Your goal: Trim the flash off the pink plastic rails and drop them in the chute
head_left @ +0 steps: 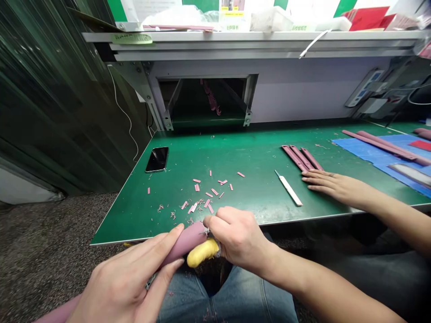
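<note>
A long mauve piece [186, 240] slants up from the lower left, with my left hand [134, 273] wrapped round it. At the upper end of that piece is my right hand [239, 235], its fingers curled in. A yellow-wrapped finger or tip [203, 253] sticks out beneath my right hand, beside the mauve piece. Whatever small item the right fingers pinch is mostly hidden. Pink scraps [197, 187] and fine shavings lie on the green table [235, 152] just beyond my hands.
A white-handled knife [290, 190] lies right of the scraps. Another person's hand [323, 181] touches several mauve pieces [298, 158]. A black phone [157, 159] rests at the left edge; a blue mat [370, 152] holds long pieces at right. A chute opening [208, 122] is behind.
</note>
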Motion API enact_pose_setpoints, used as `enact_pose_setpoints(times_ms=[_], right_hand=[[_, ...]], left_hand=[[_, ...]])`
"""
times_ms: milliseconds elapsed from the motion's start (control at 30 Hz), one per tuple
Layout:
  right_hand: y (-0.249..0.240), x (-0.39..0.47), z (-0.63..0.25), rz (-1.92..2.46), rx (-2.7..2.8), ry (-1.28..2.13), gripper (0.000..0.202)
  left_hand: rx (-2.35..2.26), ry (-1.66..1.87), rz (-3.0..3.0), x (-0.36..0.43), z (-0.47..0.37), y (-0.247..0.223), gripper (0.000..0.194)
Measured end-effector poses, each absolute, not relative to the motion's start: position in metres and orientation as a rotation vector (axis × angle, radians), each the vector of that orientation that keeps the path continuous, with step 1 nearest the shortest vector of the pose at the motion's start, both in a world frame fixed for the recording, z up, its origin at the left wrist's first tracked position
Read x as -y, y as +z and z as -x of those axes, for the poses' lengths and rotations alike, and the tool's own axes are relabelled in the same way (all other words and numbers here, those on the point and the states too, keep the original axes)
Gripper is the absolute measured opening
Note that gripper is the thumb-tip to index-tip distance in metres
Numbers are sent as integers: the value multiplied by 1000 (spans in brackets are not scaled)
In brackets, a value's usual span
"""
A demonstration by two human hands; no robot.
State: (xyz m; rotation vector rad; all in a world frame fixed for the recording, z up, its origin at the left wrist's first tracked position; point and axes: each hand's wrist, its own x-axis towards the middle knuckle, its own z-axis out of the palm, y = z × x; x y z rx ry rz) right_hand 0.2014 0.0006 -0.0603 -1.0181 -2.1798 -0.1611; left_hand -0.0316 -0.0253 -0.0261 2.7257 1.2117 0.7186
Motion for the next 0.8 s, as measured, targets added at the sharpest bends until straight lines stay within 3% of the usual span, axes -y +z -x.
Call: enact_pose_setpoints(times_ms=[433, 567, 667, 800], right_hand=[[-70, -6, -195, 1025, 2113, -252, 32], [-72, -5, -187, 913, 2003, 238, 29], [-71, -4, -186, 838, 1713, 747, 22], [-74, -17, -212, 924, 1348, 852, 21]], left_hand=[[-1453, 837, -2216, 37, 15, -48, 51], [-1438, 844, -1884, 32, 4, -53, 46], [-1325, 820, -1599, 39, -5, -65, 56], [-1128, 800, -1183, 55, -15, -90, 62]])
